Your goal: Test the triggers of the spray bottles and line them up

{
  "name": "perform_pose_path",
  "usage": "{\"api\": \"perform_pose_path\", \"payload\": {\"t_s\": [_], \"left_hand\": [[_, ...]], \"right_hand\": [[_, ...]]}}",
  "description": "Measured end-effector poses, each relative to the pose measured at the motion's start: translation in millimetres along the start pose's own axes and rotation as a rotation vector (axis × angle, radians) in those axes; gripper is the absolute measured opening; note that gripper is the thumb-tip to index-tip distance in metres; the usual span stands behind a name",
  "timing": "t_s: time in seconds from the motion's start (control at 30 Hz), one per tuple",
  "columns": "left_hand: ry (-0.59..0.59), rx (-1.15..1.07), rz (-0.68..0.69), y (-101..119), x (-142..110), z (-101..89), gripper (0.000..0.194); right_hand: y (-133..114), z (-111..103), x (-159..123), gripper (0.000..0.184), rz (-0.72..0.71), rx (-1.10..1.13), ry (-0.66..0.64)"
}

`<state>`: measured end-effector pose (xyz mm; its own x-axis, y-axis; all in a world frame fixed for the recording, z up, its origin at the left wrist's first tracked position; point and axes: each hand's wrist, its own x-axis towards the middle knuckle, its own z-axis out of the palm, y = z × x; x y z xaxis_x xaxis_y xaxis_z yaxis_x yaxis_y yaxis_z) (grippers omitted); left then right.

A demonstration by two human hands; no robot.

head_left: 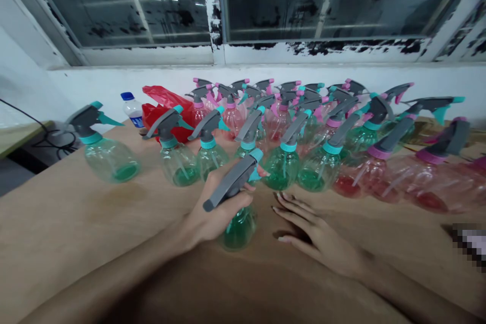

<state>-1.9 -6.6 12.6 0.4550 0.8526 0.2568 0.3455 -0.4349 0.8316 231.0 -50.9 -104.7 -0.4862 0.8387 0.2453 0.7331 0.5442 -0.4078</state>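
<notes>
My left hand [212, 207] is wrapped round the neck of a green spray bottle [240, 230] with a grey and teal spray head. Its nozzle points away from me, and green liquid shows in the clear body. To the right of it, my right hand [307, 225] lies palm down with fingers stretched out, low over or on the tabletop [152, 273]; it holds nothing. Just beyond my fingers stand more green spray bottles, the nearest being one with a teal collar [281, 169] and another beside it [314, 174].
Several pink spray bottles [349, 177] stand at the right and back. A lone green spray bottle [110, 159] is at the left. Behind the row are a red plastic bag [167, 98] and a blue-capped bottle [132, 109]. A window [132, 5] is above the wall.
</notes>
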Motion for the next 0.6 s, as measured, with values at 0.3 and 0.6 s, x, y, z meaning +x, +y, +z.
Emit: {"api": "perform_pose_path", "payload": {"t_s": [0.3, 0.6], "left_hand": [[0.026, 0.027, 0.024, 4.7, -0.5, -1.7, 0.017], [0.035, -0.018, 0.030, -1.9, -1.8, 1.3, 0.047]], "right_hand": [[0.8, 1.2, -1.2, 0.053, -0.001, -0.028, -0.003], [1.9, 1.9, -1.9, 0.054, -0.007, -0.021, 0.015]]}}
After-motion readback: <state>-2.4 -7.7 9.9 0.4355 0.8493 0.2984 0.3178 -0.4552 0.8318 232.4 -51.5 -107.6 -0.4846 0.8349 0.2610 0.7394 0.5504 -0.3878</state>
